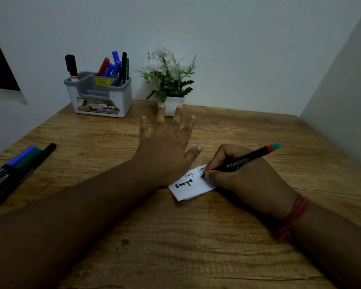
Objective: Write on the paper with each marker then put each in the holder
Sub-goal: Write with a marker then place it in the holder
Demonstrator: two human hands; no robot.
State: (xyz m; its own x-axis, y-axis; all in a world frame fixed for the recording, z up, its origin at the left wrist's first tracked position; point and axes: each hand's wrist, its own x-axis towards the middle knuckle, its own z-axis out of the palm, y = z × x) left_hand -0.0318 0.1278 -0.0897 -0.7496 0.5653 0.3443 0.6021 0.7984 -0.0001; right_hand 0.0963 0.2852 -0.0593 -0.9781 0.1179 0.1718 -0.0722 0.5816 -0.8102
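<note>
Black-barrelled and tipped with a teal cap, the marker (241, 161) sits pinched in your right hand (244, 176), fingers (208, 176) curled round it near the nib, which touches the paper (191, 188). Its long axis runs from the nib up and out to your right, away from the holder. Your left hand (165, 147) lies flat with fingers spread, its heel pinning the paper's left part to the tabletop (196, 236). That holder (100, 94) stands well away at the far left by the wall, already carrying several markers, so your left hand is nearer it, yet the right has the pen. More unwritten markers (19, 163) wait at the left edge.
</note>
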